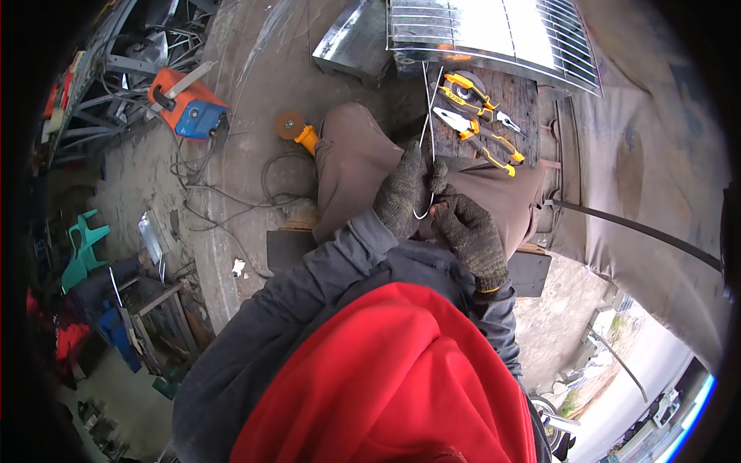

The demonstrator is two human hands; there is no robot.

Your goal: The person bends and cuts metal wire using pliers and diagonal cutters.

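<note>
A thin metal wire (433, 116) is bent back on itself, with a rounded loop near my lap and two long ends that cross and reach forward. My left hand (400, 194), in a dark knitted glove, is closed around the wire on its left side. On the right, my gloved right hand (472, 238) pinches the wire near the loop, a bare fingertip showing through the glove. Ahead on a dark wooden block (526, 100) lie yellow-and-black pliers (478, 139) with open handles. Behind them is a second yellow-handled pliers (468, 91), beside a round disc.
A wire rack (494, 35) over shiny sheet metal stands ahead. An angle grinder (297, 130) lies by my left knee, its cable on the floor. Further left are an orange-and-blue machine (189, 104), a metal frame and a green plastic stool (83, 251). A dark strap (637, 228) stretches right.
</note>
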